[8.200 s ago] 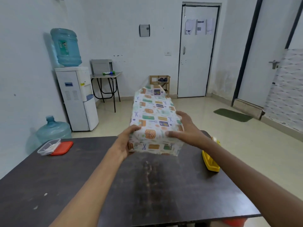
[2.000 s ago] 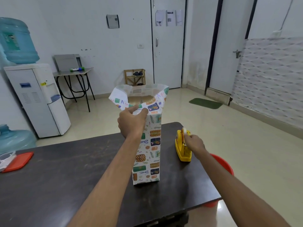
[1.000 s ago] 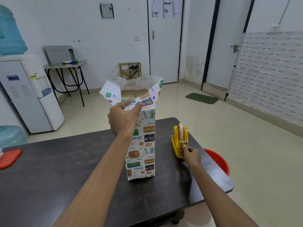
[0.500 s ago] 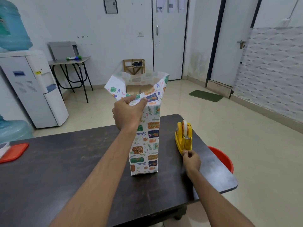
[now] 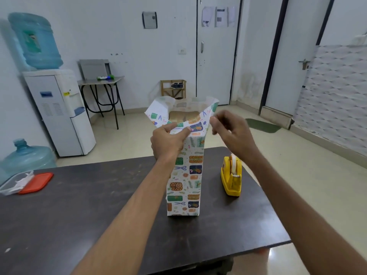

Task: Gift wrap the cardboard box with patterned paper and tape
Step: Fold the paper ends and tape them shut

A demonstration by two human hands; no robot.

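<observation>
The cardboard box [image 5: 183, 116] stands on end on the dark table [image 5: 89, 211], sleeved in patterned paper [image 5: 185, 175] whose top flares open above the brown box end. My left hand [image 5: 166, 141] pinches the near flap of paper at the top edge. My right hand [image 5: 232, 133] is raised beside the top right corner of the paper. It is motion-blurred, with its fingertips pinched on a small clear piece of tape that is hard to make out. The yellow tape dispenser [image 5: 231, 178] sits on the table to the right of the box.
A clear food container [image 5: 15, 182] and its red lid [image 5: 36, 182] lie at the table's left edge. Beyond the table stand a water cooler [image 5: 59, 112], a spare water bottle [image 5: 27, 157] on the floor and a small side table [image 5: 101, 80].
My right hand has left the tape dispenser and risen to the top right of the paper. My left hand still holds the near flap. The box has stayed upright.
</observation>
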